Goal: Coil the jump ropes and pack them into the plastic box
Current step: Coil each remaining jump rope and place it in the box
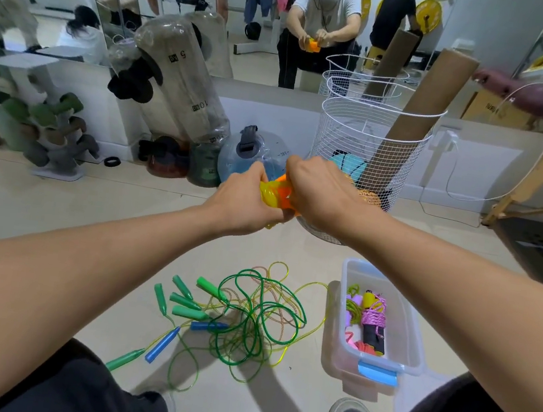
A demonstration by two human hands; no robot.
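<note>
1. The coiled rope [270, 194] between the hands is showing translucent yellow; its handles [285, 192] are glowing orange.
2. The loose ropes [256, 321] on the floor are lying in green, yellow and pinkish-tan strands; most handles [187, 300] are showing green, two handles [209, 326] blue.
3. The plastic box [410, 331] is looking clear, its latch [378, 374] light blue; inside, a pink cord [375, 314] is wrapping a black handle with a yellow cap.
4. The wire basket [348, 133] is standing white, holding a brown cardboard tube [425, 101].
5. The floor [38, 209] is looking pale beige.
</note>
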